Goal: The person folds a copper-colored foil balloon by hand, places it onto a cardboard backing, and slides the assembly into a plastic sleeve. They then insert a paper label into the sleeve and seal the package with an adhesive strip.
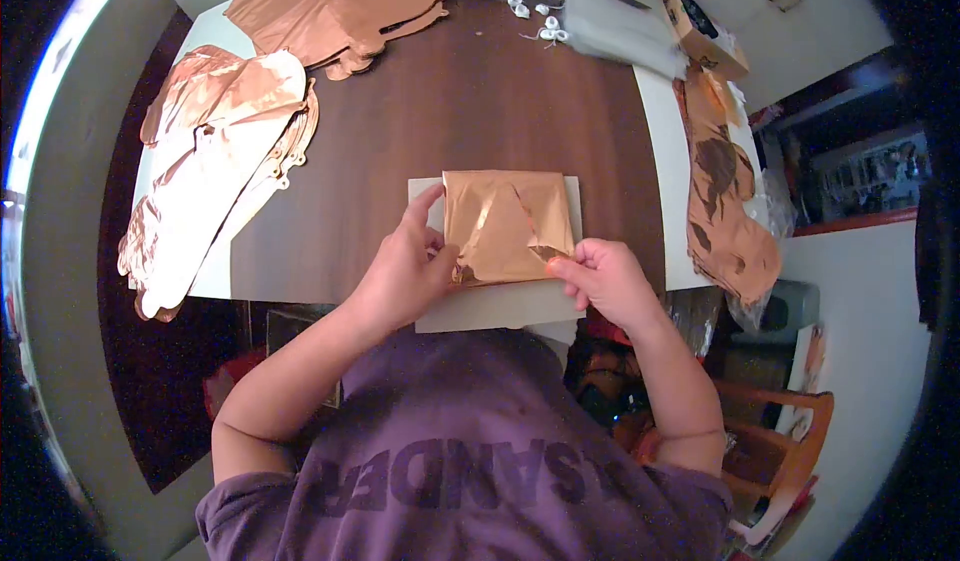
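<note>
A folded rose-gold foil balloon lies as a rough square on a light grey card, close in front of my body. At its left edge is my left hand, index finger stretched toward the upper left corner and the other fingers loosely curled near the lower left corner. My right hand pinches a small flap of the foil at the lower right between thumb and fingers. Slanting creases run across the folded foil.
Flat foil balloons lie piled at the left, with another stack behind them. Small white ribbon rolls and clear plastic bags are at the back. More foil pieces hang over the right edge. A wooden chair stands at the right.
</note>
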`<state>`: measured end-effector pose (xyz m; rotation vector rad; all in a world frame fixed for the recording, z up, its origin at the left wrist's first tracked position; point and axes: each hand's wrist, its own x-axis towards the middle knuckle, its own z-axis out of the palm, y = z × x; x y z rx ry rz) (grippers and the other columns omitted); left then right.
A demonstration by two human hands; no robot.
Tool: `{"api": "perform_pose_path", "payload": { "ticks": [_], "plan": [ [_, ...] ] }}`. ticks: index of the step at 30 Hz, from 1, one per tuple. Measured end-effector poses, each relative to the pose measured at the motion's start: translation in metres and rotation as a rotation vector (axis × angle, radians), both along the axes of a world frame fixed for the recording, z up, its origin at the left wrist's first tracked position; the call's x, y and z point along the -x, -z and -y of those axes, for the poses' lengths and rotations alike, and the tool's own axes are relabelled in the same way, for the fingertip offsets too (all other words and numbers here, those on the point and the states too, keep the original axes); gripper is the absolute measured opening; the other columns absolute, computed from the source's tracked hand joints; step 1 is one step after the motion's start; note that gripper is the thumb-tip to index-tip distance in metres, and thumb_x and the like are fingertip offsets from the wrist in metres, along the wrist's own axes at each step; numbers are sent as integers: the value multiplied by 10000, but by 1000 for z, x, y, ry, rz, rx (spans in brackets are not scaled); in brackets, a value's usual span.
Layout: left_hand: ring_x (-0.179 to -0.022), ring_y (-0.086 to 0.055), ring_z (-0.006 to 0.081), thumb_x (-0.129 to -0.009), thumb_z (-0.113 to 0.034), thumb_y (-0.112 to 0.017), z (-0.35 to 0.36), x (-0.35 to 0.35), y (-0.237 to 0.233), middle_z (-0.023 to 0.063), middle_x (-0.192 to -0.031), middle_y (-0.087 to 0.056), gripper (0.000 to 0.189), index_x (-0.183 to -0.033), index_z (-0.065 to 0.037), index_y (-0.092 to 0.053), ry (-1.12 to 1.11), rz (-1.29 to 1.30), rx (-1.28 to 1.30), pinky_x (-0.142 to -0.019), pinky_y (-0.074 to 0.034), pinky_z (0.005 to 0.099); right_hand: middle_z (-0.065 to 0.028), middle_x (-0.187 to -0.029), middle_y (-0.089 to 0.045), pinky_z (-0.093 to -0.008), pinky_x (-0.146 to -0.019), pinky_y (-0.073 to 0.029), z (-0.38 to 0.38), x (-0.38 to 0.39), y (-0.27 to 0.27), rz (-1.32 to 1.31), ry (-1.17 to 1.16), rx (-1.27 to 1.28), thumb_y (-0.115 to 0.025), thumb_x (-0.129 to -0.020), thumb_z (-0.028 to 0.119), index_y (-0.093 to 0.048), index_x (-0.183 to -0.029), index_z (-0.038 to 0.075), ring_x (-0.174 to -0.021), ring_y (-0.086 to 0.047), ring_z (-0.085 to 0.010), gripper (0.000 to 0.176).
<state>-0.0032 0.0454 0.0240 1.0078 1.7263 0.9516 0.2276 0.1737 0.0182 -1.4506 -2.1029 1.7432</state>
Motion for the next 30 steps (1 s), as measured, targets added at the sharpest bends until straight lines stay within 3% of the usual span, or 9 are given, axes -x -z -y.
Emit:
{"api": "perform_pose_path", "payload": {
  "ticks": [4,7,12,16,19,22,25,28,30],
  "plan": [
    [-776,-663,187,-885,37,-604,-2,-1,15,184,-1098,-593,775,-1521,-87,-179,4,-4,-20,-676,-540,307,-36,-631,-616,-245,-442,-450,2,3,-5,31,-19,-12,-693,-912,262,-601,-761,19,-499,-559,-82,301],
    [-779,-662,189,-866,67,-613,-3,-3,11,181,-1135,-562,814,-1530,-112,-179,-7,-15,-48,-678,-545,307,-57,-625,-615,-275,-454,-448,3,5,-6,87,-17,-70,-721,-883,282,-597,-745,15,-503,-563,-109,325],
    [-791,-665,219,-855,82,-609,-3,-3,22,178,-1178,-537,823,-1534,-131,-196,48,-270,-236,-694,-555,319,-95,-613,-606,-342,-498,-452,3,1,7,97,-24,-263,-762,-831,312,-588,-710,4,-524,-568,-154,374],
    [-1056,-571,411,-855,33,-595,-13,0,13,284,-1230,-504,782,-1523,-60,-199,94,-244,-363,-895,-502,429,-101,-603,-605,-342,-507,-452,0,1,0,91,-11,-289,-769,-825,311,-585,-700,1,-529,-562,-158,382],
    [-1036,-560,410,-825,48,-610,-19,6,18,260,-1216,-508,812,-1521,-82,-211,103,-225,-343,-873,-505,431,-109,-600,-604,-346,-505,-450,1,0,4,80,-1,-319,-770,-824,310,-584,-697,0,-527,-567,-161,383],
    [-946,-634,325,-797,12,-698,-22,11,23,205,-1316,-455,790,-1480,-125,-326,169,-395,-380,-810,-536,429,-120,-606,-605,-362,-516,-455,2,2,6,148,-4,-346,-770,-820,309,-579,-697,2,-534,-586,-202,383],
    [-1078,-573,356,-776,-76,-734,-26,25,29,186,-1273,-505,627,-1359,-109,-507,390,-810,-519,-934,-468,477,-124,-586,-590,-394,-521,-460,7,5,3,170,-14,-478,-763,-820,299,-563,-688,1,-519,-581,-262,383],
    [-1153,-520,356,-783,-139,-744,-30,45,35,169,-1234,-550,429,-1198,-94,-645,475,-848,-664,-1001,-411,481,-131,-705,-641,-405,-571,-477,16,10,-2,262,-27,-527,-767,-803,294,-563,-746,24,-615,-617,-290,343],
    [-1142,-528,364,-791,-151,-744,-32,54,40,173,-1231,-556,367,-1146,-84,-673,477,-757,-686,-993,-425,473,-151,-902,-652,-421,-660,-481,30,12,-5,295,-30,-854,-762,-795,282,-591,-876,42,-790,-631,-301,305]
  ]
}}
